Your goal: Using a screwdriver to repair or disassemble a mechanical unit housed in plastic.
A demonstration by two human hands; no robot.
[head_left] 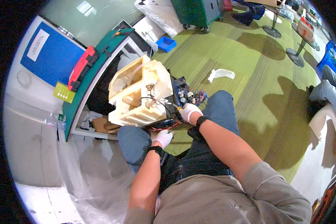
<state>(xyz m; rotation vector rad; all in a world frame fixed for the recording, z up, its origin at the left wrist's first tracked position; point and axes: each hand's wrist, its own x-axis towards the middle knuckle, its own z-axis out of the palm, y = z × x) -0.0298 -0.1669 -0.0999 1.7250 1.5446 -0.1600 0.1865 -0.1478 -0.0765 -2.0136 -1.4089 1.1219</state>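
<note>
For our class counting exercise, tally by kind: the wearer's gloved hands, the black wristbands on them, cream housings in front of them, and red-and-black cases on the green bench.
Gloved hands: 2
Black wristbands: 2
Cream housing: 1
Red-and-black case: 1
Total: 6

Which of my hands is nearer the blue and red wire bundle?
Right. In view, your right hand is just below-left of the wire bundle; your left hand is farther off, lower left.

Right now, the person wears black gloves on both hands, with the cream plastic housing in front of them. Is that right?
Not quite: the gloves are white, not black. The head view shows them on the left hand and the right hand, with the cream plastic housing in front of the person.
</note>
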